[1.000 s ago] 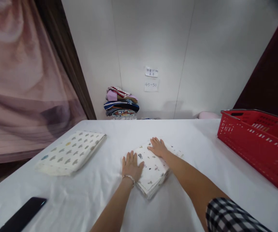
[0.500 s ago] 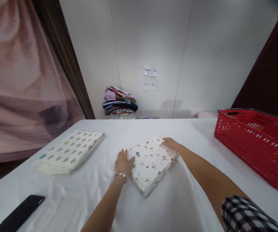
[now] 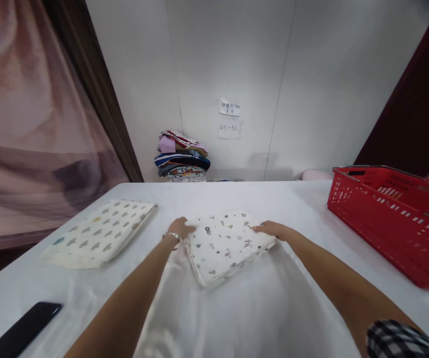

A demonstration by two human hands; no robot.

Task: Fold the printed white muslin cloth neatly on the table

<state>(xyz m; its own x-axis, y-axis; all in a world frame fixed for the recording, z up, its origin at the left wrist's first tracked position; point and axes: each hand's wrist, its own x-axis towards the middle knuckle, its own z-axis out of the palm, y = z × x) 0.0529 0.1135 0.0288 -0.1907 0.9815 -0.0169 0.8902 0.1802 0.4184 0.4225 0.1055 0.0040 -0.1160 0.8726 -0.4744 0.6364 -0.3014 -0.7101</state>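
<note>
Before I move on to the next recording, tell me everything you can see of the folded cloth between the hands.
The folded cloth is white, scattered with small muted prints, and looks soft. Several layers show along its near edges, and one corner points toward the wearer. The left hand grips its left corner and the right hand its right corner. It is roughly flat over the white table; whether any part is lifted is unclear.

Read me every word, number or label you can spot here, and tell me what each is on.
"45-50": lower paper on the wall.
Upper paper on that wall: handwritten characters, too blurred to read surely.
Printed cloth: small motifs, no legible words.
</note>
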